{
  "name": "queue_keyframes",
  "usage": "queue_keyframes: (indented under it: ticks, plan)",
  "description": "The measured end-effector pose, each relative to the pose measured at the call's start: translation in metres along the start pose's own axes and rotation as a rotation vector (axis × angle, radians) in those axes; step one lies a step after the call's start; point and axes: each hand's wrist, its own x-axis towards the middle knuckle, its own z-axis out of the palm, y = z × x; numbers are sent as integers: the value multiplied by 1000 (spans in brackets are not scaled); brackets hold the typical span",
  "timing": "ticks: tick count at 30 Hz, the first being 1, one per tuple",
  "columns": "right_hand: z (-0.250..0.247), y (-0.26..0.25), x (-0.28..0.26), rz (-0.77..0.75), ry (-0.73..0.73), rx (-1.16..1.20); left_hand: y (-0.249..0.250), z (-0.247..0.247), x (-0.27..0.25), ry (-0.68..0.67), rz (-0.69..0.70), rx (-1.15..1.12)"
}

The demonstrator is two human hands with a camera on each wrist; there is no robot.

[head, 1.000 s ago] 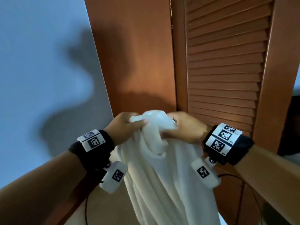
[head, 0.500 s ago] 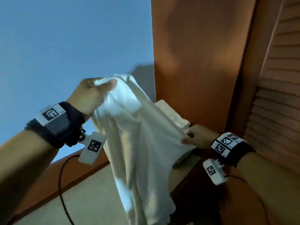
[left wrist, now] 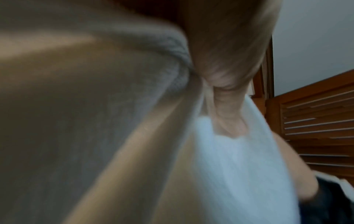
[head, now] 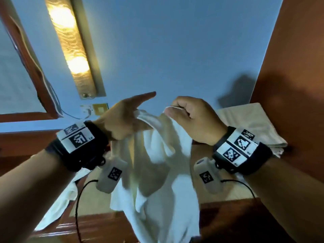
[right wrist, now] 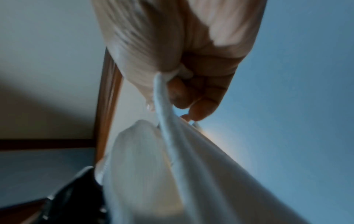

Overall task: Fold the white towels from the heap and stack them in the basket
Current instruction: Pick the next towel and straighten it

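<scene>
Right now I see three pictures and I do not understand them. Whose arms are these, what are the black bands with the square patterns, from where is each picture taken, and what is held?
There is no machine here: a person works with two bare hands. The black bands carry printed marker squares and a small camera on each wrist. The big picture comes from a camera on the person's head. In it the left hand and the right hand hold up one white towel by its upper edge; it hangs down between them. The two blurred pictures come from the wrist cameras, looking along each hand at the cloth it pinches. Behind, a folded towel lies on a pale surface, and a lit wall lamp hangs on the blue wall.
</scene>
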Motion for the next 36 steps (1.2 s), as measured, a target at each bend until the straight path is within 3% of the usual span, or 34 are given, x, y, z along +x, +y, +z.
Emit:
queue_keyframes:
  ticks: [3, 9, 12, 16, 18, 20, 24, 26, 30, 34, 36]
  plan:
    - [7, -24, 3, -42, -60, 85, 8, 15, -17, -91, -43, 71]
    - [12, -11, 5, 93, -268, 84, 3, -12, -41, 80, -107, 47]
    - [24, 5, -1, 135, -153, 206, -3, -16, -52, 87, -83, 180]
    - [34, 19, 0, 353, 112, 472, -5, -33, -63, 173, -115, 248]
    - [34, 8, -1, 348, 170, 436, -6, -39, -65, 204, -123, 277]
    - [37, -9, -4, 254, 78, 312, -2, -42, -64, 215, -78, 303]
    - [55, -43, -18, 123, -329, 186, 17, -35, -60, 214, 87, 316]
    - [67, -48, -21, 42, -252, 104, 21, -32, -57, 225, 132, 330]
    - [58, -50, -18, 7, 75, 51, -4, -22, -59, 284, 92, 364]
    - [33, -55, -14, -40, 173, 16, -70, 5, -71, 41, -190, 472]
    - [16, -47, -11, 15, 251, 25, -106, 10, -84, -11, -380, 546]
